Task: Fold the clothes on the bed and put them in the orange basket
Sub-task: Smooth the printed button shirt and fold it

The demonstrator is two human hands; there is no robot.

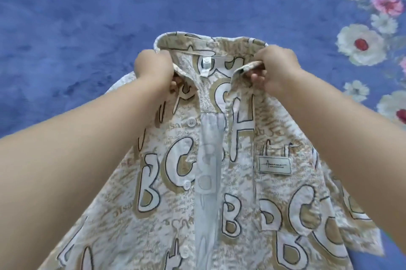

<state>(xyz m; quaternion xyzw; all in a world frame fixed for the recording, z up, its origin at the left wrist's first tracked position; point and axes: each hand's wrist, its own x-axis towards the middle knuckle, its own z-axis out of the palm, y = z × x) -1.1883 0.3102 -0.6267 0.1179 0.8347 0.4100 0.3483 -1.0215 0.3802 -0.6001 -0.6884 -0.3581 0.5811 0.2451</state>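
Nearest, the printed shirt [219, 171] lies front-up on the blue floral bedspread [77, 17], thin, limp, light. Left hand [153, 67] and right hand [274, 69] each pinch a collar [211, 43] point, probably the firmest hold.

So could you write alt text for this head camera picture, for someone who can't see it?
Two bare hands grip the collar of a cream and tan shirt printed with large letters: the left hand at one collar end, the right hand at the other. The unbuttoned shirt lies front up on a blue bedspread with white and pink flowers along its right side.
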